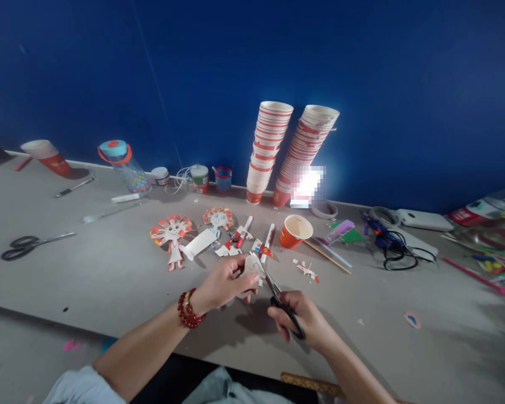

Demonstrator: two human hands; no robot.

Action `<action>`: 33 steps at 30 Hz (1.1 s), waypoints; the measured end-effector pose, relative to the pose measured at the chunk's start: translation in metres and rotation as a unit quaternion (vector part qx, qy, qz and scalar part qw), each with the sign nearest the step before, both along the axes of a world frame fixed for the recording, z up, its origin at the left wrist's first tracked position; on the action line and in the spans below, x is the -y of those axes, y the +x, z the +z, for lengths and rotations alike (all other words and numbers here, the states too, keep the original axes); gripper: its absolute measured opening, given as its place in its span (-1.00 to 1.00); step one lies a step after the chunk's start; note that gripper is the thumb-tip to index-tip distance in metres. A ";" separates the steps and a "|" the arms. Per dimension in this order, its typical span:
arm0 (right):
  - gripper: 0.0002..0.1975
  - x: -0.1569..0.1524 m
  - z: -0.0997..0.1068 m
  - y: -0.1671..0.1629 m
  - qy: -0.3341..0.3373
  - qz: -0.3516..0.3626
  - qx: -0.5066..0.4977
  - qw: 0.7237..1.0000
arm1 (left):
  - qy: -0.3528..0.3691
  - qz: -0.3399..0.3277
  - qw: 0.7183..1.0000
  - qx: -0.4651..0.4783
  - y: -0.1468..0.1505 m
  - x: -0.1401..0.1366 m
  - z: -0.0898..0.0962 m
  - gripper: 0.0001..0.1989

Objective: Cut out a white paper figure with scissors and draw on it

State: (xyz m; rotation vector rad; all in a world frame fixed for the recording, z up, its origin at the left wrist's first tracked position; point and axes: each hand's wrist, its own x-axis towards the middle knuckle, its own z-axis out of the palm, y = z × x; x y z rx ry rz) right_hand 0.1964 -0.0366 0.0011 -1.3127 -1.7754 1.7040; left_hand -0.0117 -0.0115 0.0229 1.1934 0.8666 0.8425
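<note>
Between its thumb and fingers my left hand pinches a small white paper piece with faint drawn lines. My right hand grips the black handles of a pair of scissors, whose blades lie at the paper's right edge. Whether the blades touch the paper's cut line is too small to tell. Just beyond are scraps of cut red and white paper, two markers and an orange paper cup. Two paper figures with fringed red and white hair, one nearer and one farther, lie to the left.
Two tall stacks of paper cups lean near the blue wall, beside a glaring light. Another pair of scissors lies far left, near a clear bottle. A glue gun with a black cord, a tape roll and craft sticks lie right.
</note>
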 end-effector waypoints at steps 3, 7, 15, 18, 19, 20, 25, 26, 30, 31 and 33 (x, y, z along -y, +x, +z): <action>-0.46 -0.002 0.003 0.001 0.003 0.005 0.009 1.000 | 0.004 -0.011 1.000 -0.003 -0.003 -0.003 0.001 -0.81; -0.47 -0.002 0.002 0.002 0.014 0.009 0.024 1.000 | 0.001 -0.025 1.000 -0.009 -0.005 -0.005 0.002 -0.83; -0.48 -0.001 -0.001 0.002 0.018 0.012 0.031 0.999 | 0.020 -0.023 0.999 -0.030 -0.011 -0.008 0.008 -0.82; -0.47 -0.001 0.000 0.000 0.019 0.008 0.034 0.999 | 0.011 -0.011 0.999 -0.040 -0.013 -0.009 0.010 -0.78; -0.47 -0.001 0.000 0.000 0.019 0.005 0.033 0.999 | 0.007 -0.007 0.999 -0.042 -0.013 -0.009 0.010 -0.77; -0.47 -0.001 0.000 -0.001 0.018 0.002 0.031 0.999 | 0.005 -0.004 0.999 -0.044 -0.014 -0.009 0.010 -0.76; -0.48 -0.001 -0.003 -0.002 0.012 -0.007 0.025 1.000 | -0.001 0.004 0.999 -0.035 -0.013 -0.009 0.009 -0.78; -0.49 -0.001 -0.004 -0.002 0.013 -0.009 0.024 1.000 | -0.008 0.009 1.000 -0.026 -0.012 -0.009 0.009 -0.78; -0.49 -0.002 -0.008 -0.001 0.022 -0.014 0.020 0.999 | -0.027 0.036 0.999 0.028 -0.012 -0.010 0.009 -0.80; -0.50 -0.002 -0.009 -0.001 0.024 -0.016 0.020 0.999 | -0.027 0.042 0.998 0.042 -0.012 -0.011 0.009 -0.80; -0.51 -0.003 -0.011 0.000 0.028 -0.022 0.019 0.999 | -0.028 0.048 0.996 0.074 -0.012 -0.010 0.008 -0.80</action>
